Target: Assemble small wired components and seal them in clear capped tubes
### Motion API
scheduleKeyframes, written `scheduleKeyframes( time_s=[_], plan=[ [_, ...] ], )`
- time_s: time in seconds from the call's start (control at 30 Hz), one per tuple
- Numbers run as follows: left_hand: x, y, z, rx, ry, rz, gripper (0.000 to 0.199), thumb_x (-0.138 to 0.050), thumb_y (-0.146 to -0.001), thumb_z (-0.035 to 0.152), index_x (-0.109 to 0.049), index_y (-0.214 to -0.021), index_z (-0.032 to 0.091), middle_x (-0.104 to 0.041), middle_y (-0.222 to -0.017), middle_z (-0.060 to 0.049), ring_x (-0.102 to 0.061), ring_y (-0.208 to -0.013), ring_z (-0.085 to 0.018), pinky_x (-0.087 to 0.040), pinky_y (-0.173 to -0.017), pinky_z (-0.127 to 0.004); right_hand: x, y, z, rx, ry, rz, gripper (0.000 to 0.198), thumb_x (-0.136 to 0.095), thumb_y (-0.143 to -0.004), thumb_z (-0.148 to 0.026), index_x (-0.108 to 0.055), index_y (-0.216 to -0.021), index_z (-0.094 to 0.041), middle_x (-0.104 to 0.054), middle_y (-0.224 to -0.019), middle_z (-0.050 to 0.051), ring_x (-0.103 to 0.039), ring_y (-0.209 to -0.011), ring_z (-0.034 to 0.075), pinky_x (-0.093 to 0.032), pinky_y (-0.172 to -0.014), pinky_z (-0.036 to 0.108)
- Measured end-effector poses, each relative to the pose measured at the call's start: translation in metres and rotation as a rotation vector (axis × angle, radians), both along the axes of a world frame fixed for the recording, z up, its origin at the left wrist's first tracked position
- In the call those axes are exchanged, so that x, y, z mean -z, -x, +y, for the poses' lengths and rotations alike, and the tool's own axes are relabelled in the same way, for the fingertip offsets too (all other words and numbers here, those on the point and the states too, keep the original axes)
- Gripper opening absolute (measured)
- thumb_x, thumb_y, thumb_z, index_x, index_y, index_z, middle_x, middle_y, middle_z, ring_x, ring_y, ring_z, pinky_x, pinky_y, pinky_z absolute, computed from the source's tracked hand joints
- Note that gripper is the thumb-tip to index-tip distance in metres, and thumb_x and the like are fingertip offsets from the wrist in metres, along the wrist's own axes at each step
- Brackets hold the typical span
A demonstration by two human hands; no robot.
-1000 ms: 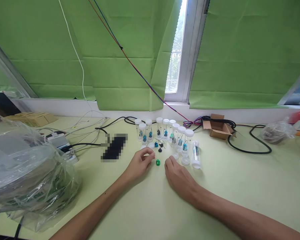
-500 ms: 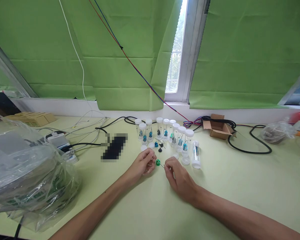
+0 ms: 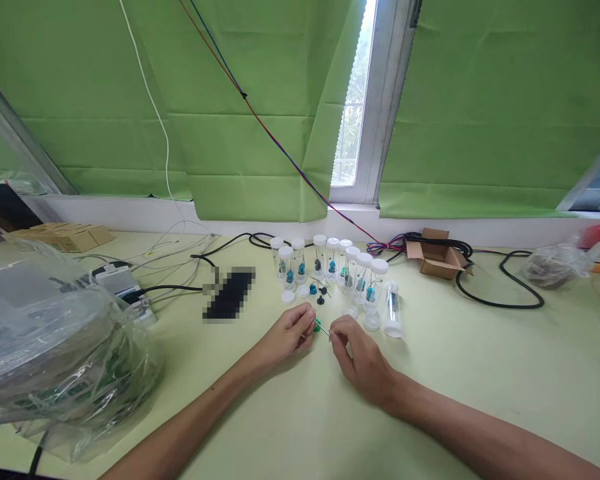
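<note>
My left hand (image 3: 293, 329) is closed in a pinch at the upper end of a thin metal rod (image 3: 322, 327). The lower right end of that rod sits between the pinched fingers of my right hand (image 3: 357, 350). Close by the left fingertips is a small green piece (image 3: 317, 325), partly covered by them; whether it touches the rod I cannot tell. Just beyond the hands lie a small blue piece (image 3: 313, 289) and small black pieces (image 3: 321, 300). Two white caps (image 3: 288, 297) rest near them.
Behind the hands stand several clear tubes (image 3: 364, 277) with white caps and small parts inside. A black pixelated object (image 3: 229, 293) lies left of them. A plastic-bagged bulky item (image 3: 65, 347) fills the left side. An open cardboard box (image 3: 437, 257) and black cable (image 3: 517, 303) are at the right.
My left hand has moved slightly right and down, so its fingertips meet the rod's upper end and cover part of the green piece. My right hand has hardly moved.
</note>
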State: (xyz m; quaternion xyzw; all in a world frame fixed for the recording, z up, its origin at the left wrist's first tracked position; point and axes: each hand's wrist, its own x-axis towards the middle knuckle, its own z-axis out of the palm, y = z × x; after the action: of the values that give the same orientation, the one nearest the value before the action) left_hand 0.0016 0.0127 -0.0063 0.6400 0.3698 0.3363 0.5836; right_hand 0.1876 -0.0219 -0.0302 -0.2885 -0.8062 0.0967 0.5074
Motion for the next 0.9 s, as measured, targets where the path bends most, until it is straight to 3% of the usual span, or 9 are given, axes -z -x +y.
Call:
scheduleKeyframes(
  time_s=[0.5, 0.9],
  plan=[
    [0.002, 0.001, 0.001, -0.028, -0.077, 0.094, 0.04, -0.041, -0.096, 0.052, -0.038, -0.073, 0.02, -0.036, -0.053, 0.007, -0.028, -0.045, -0.007, -0.019, -0.045, -0.022, -0.001, -0.001, 0.0, -0.018, -0.002, -0.038, 0.014, -0.038, -0.097, -0.009, -0.041, -0.095, -0.022, -0.052, -0.085, 0.004, -0.049, -0.072, 0.016, -0.045, -0.063, 0.027],
    [-0.012, 0.006, -0.004, 0.021, -0.185, 0.243, 0.039, -0.042, -0.095, 0.05, -0.039, -0.07, 0.02, -0.036, -0.057, 0.006, -0.026, -0.051, -0.009, -0.021, -0.047, -0.023, -0.002, -0.001, 0.0, -0.023, 0.023, -0.019, 0.013, -0.037, -0.097, -0.01, -0.041, -0.095, -0.022, -0.05, -0.083, 0.003, -0.047, -0.071, 0.015, -0.044, -0.063, 0.027]
  ],
)
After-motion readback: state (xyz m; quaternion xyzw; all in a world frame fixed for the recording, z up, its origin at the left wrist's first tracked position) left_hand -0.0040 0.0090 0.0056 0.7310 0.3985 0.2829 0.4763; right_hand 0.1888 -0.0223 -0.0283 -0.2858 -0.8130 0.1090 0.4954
